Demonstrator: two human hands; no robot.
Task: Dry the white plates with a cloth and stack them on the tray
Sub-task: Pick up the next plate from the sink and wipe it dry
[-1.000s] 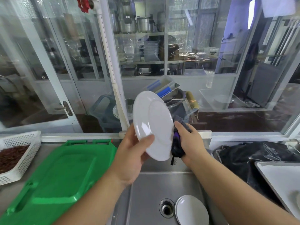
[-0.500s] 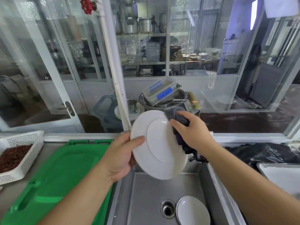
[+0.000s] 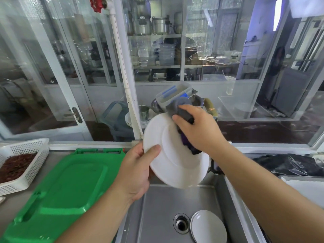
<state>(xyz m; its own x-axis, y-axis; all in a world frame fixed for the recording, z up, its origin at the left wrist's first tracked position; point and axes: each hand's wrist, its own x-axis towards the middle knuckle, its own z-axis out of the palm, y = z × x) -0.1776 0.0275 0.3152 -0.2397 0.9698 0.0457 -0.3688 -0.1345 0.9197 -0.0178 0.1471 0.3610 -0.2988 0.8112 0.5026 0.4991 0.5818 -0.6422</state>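
Above the steel sink (image 3: 157, 204) I hold a white plate (image 3: 168, 165), its underside turned towards me. My left hand (image 3: 136, 171) grips its left rim, thumb laid over the edge. My right hand (image 3: 198, 127) grips a dark grey and purple cloth (image 3: 182, 109) and presses it against the plate's upper right part. A second white plate (image 3: 207, 227) lies in the sink beside the drain (image 3: 181, 223). A green tray (image 3: 66, 186) lies upside down on the counter to the left.
A white perforated basket (image 3: 26, 160) of dried red chillies stands at the far left. A black plastic bag (image 3: 291, 163) and a white board (image 3: 308, 188) lie to the right of the sink. Glass panes and a white pipe (image 3: 122, 67) close off the back.
The plate has tipped so its underside faces me more and has sunk a little. My right hand with the cloth has slid from the plate's right edge up to its top right.
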